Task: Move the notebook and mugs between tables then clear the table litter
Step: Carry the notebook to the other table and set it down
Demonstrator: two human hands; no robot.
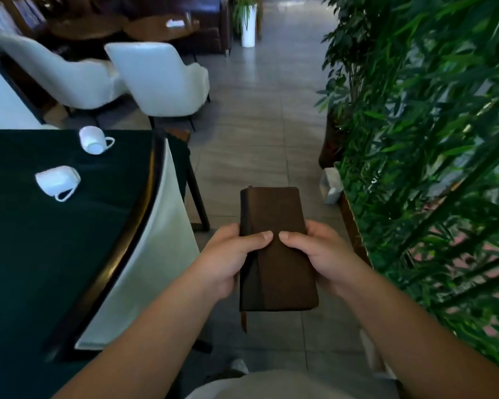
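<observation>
I hold a closed brown notebook (274,214) flat in front of me over the tiled floor, with a strap hanging from its near edge. My left hand (228,260) grips its left side and my right hand (320,254) its right side, both thumbs pressed on the cover. Two white mugs lie on their sides on the dark green table (41,254) to my left: one (94,139) near the far edge, the other (56,181) closer to me.
Two white armchairs (159,79) stand beyond the green table. Dense green plants in a planter (415,139) line the right side. A tiled aisle (257,96) runs ahead between them. Round brown tables (156,28) and a tall white plant pot (248,27) sit far back.
</observation>
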